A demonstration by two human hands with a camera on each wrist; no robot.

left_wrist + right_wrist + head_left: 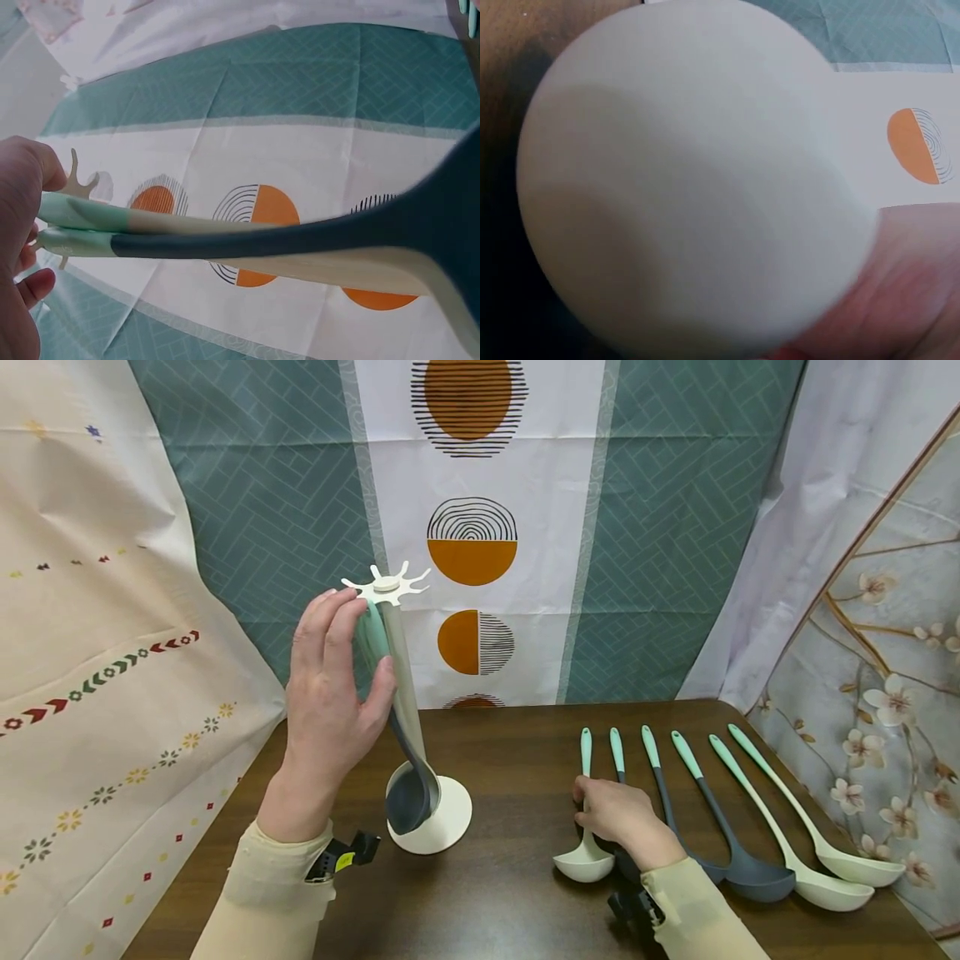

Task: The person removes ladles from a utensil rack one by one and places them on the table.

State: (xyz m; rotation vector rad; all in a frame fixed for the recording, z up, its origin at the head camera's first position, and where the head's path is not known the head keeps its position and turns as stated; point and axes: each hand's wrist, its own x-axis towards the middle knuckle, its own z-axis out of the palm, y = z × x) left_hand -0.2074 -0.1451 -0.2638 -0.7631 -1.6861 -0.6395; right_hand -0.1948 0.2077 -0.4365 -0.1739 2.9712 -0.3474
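Observation:
My left hand [326, 681] is at the top of a white stand [441, 822] with a spoked hook ring [386, 585]. Its fingers and thumb bend around the mint handle end of a dark grey ladle [407, 797], which hangs tilted against the post. In the left wrist view, a pale cream utensil [330, 268] with a mint handle runs behind that dark ladle. My right hand [618, 814] grips the handle of a short cream ladle [583, 864] on the table. Its rounded bowl fills most of the right wrist view, hiding the right fingertips there.
Right of the held cream ladle lie several more ladles in a row, dark grey ones [761, 881] and cream ones [832, 893], mint handles pointing away. Patterned cloth [300, 518] hangs behind the brown wooden table [510, 777] and at both sides.

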